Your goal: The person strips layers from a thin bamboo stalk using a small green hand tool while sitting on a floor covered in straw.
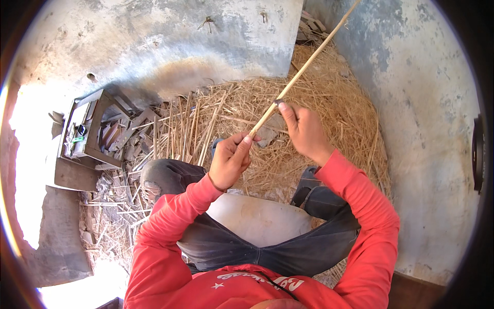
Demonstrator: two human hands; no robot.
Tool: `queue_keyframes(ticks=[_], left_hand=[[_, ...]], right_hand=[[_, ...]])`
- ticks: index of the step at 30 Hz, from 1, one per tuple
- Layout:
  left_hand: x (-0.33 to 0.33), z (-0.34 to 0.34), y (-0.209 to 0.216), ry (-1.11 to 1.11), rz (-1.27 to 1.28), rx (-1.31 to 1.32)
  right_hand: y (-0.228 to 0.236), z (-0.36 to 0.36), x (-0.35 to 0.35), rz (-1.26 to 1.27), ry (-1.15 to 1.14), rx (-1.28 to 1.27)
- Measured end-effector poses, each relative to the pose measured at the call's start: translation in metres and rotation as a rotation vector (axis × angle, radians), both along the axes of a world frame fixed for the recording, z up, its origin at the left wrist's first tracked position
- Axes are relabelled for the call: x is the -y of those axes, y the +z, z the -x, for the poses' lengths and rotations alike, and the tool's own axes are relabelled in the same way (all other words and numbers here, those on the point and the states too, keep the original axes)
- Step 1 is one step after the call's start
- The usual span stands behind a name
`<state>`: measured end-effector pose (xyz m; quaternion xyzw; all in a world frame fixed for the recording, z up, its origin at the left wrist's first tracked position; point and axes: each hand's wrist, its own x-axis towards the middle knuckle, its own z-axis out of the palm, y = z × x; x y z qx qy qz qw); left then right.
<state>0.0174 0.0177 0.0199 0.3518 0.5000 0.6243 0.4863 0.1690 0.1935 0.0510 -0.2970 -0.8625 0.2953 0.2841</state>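
The head fisheye looks closely down on left hand and right hand; its left rim seems overexposed.

From here I've got the stick running mid-frame to top edge, right hand above and right of left hand; straw beneath, stand at left, wall at right.

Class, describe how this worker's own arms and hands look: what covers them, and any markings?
The left sleeve and right sleeve are long, plain red, creased around the elbows, and reach about to the wrists. I see no print or cables on them. The left hand and right hand wear no gloves.
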Motion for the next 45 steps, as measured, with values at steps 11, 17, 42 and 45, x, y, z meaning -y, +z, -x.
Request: queue_keyframes(ticks=[11,17,42,45], left_hand=[[-0.007,0.005,-0.004,0.007,-0.050,-0.024],[-0.007,0.006,0.000,0.014,-0.037,-0.004],[-0.006,-0.001,0.001,0.174,-0.086,-0.459],[-0.010,-0.004,-0.004,0.197,-0.105,-0.488]], right_hand=[[0.011,0.005,0.011,0.046,0.033,-0.076],[-0.008,0.006,0.032,-0.074,0.094,0.005],[0.020,-0.003,-0.028,-0.038,-0.119,0.075],[-0.011,0.007,0.021,-0.187,0.035,-0.055]])
